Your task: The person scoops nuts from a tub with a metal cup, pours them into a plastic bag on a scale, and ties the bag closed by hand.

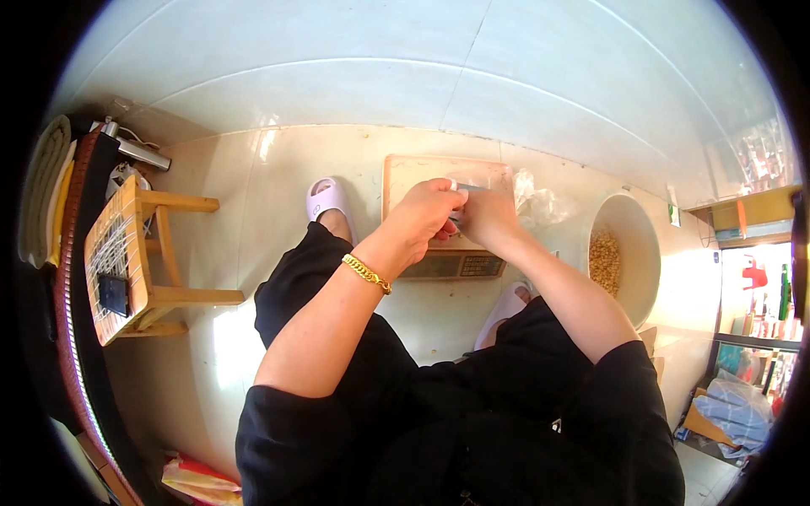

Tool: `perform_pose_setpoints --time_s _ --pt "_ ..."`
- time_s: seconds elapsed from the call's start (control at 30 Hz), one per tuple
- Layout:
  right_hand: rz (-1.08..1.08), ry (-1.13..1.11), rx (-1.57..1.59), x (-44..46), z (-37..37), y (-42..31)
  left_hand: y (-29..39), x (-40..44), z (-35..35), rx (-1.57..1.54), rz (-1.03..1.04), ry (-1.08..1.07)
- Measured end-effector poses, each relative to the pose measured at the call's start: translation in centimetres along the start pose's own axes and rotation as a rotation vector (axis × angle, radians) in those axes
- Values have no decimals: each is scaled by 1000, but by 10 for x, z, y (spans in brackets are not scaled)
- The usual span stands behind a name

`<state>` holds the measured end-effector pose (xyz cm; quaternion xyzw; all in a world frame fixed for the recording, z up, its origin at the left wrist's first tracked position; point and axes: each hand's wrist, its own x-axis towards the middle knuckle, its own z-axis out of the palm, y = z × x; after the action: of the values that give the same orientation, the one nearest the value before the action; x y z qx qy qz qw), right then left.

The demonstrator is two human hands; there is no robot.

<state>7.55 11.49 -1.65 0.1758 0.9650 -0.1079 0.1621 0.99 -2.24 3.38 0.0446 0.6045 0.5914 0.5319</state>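
Both of my hands meet over a weighing scale (405,179) with an orange-rimmed tray; its keypad and display face me. My left hand (424,212), below a gold chain bracelet (367,274), is closed with thumb and fingers pinched together. My right hand (489,219) is closed too and touches or nearly touches the left. A small grey thing (470,186) shows between them at the top, and a dark bit shows lower down. The fingers hide most of it, so its kind and which hand grips it are unclear.
Right of the scale stands a white bucket (645,240) holding light brown nuts or kernels (604,260). Clear crumpled plastic (538,201) lies between them. A wooden stool (139,253) with a dark object on it is at left. My feet wear lilac slippers (327,196).
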Motion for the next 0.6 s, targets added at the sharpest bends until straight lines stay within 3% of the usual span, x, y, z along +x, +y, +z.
perform_pose_setpoints --time_s 0.47,0.6 --pt "76 43 135 -5 -15 23 -3 4 -1 -15 -15 93" --pt "228 -128 509 -1 -25 50 0 5 -2 -36 -4 111"
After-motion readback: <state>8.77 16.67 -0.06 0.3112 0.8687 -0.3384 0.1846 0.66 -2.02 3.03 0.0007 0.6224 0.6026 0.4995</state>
